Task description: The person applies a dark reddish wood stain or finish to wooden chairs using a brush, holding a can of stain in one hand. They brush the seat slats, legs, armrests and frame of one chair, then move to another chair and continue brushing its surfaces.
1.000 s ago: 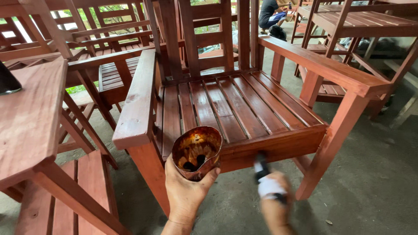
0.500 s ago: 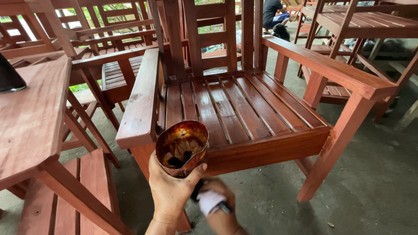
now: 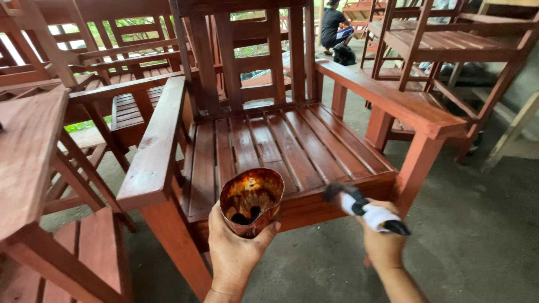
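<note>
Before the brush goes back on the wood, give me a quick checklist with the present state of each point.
1. Stain cup gripped in left hand: ok.
2. Cup upright, no spilling: ok.
3. Brush held in right hand: ok.
4. Bristles loaded with stain: cannot tell, blurred.
5. Stain left in cup: ok, dark pool at bottom.
6. Chair seat free of objects: ok.

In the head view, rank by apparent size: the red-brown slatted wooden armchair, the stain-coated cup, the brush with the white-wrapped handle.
1. Red-brown slatted wooden armchair, by far.
2. Stain-coated cup, in the left hand.
3. Brush with white-wrapped handle, in the right hand; close to the cup, nearness blurs it.
</note>
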Demonstrator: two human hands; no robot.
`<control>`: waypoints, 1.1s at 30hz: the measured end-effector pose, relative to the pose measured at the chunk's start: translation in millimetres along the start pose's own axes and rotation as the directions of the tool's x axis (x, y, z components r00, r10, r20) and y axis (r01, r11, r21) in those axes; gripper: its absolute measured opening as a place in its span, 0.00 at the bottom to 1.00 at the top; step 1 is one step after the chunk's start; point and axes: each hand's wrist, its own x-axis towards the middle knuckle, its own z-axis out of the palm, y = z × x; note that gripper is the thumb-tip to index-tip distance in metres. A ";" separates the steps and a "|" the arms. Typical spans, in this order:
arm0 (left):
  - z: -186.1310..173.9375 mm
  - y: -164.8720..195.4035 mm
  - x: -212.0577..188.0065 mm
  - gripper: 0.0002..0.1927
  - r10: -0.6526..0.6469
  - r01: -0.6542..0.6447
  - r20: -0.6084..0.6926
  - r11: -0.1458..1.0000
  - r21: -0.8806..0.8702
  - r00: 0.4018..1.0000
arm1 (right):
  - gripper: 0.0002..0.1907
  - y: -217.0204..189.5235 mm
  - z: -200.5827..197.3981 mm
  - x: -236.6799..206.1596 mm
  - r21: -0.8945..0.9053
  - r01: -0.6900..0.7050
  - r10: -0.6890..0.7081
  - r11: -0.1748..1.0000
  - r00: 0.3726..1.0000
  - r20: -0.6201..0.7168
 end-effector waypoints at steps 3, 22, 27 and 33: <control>14.2 10.1 -4.8 0.51 -0.071 0.072 0.020 0.997 -0.019 0.997 | 0.11 13.4 -25.7 20.3 -0.071 0.004 -0.008 0.997 0.998 -0.067; 59.0 24.4 -29.9 0.49 -0.101 0.107 0.074 0.991 -0.081 0.992 | 0.13 93.7 -42.3 -33.3 -0.182 0.225 -0.236 0.957 0.971 -0.042; 69.4 25.0 -32.6 0.46 0.059 -0.059 0.004 0.998 -0.034 0.998 | 0.18 103.2 -49.7 -63.9 -0.180 0.055 -0.043 0.982 0.997 0.070; 85.5 36.1 -29.0 0.53 -0.067 0.073 0.072 0.993 -0.096 0.995 | 0.12 95.9 -46.4 -41.9 -0.163 0.106 -0.117 0.981 0.991 -0.059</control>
